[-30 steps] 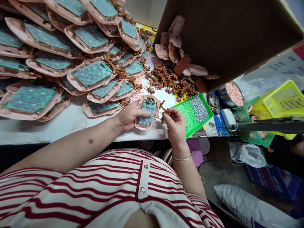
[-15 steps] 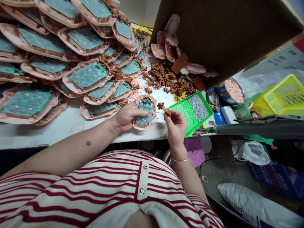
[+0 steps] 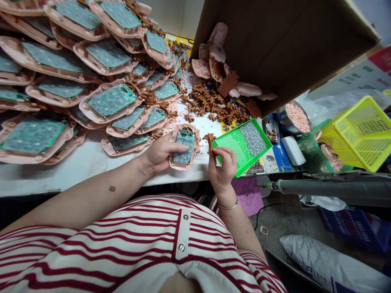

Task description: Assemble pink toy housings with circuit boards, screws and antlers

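My left hand [image 3: 160, 154] grips a pink plastic shell with a green circuit board [image 3: 185, 142] in it, thumb lying across the board. Between the thumb and fingers of my right hand [image 3: 223, 165] is a small brown antler-shaped plastic piece [image 3: 209, 142], held upright just right of the shell and apart from it. Beyond my hands lies a heap of like brown antler pieces [image 3: 210, 101]. By my right hand sits a green perforated tray [image 3: 229, 144] with small silvery screws [image 3: 253, 139] at its far end.
Stacked pink shells with boards [image 3: 110, 99] fill the left. A cardboard box [image 3: 253, 49] with pink parts stands at the back. To the right are a metal bowl of pink pieces [image 3: 298, 116], a yellow basket [image 3: 356, 130] and a hanging electric screwdriver [image 3: 320, 187].
My right hand has turned the brown antler piece from slanting to upright and moved slightly left. The hanging screwdriver has swung lower. My left hand still holds the shell.
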`<state>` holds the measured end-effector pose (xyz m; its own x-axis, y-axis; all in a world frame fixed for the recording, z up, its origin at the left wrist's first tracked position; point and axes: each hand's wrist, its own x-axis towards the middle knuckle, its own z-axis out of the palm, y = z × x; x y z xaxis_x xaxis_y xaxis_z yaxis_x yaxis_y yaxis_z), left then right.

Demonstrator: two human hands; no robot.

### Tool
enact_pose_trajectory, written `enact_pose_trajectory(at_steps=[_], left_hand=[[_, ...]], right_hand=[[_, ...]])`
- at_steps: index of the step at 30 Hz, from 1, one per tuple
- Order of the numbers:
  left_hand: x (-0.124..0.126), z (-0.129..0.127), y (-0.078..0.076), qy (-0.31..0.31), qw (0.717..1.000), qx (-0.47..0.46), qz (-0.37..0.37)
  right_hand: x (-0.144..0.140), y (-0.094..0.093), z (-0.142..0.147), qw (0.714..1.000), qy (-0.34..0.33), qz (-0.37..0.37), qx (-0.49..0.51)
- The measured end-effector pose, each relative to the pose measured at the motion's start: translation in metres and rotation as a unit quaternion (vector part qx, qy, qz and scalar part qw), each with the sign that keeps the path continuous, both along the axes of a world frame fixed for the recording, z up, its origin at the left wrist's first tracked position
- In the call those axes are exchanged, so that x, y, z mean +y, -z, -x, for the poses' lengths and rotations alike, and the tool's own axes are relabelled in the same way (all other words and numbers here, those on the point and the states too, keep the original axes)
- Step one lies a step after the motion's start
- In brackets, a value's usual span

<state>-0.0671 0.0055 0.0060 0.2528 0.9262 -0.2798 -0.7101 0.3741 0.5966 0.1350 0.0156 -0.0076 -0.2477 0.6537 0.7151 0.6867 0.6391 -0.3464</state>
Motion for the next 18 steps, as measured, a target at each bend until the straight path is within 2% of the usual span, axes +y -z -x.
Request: enact_pose_trajectory(at_steps=[5, 15, 18], left_hand=[[0.0002, 0.0004, 0.0016, 0.003, 1.000, 0.006, 0.000], [0.0013, 0.0003, 0.0025, 0.014, 1.000, 0.016, 0.009], [0.0016, -0.0003, 0.0023, 0.020, 1.000, 0.012, 0.013]], right_hand=[[0.0013, 0.0054, -0.0025, 1.000, -0.009, 0.010, -0.010], [0.0054, 0.0060, -0.0026, 0.998, -0.013, -0.048, -0.024], [0.0072, 0.0049, -0.0032, 0.999, 0.003, -0.032, -0.008]])
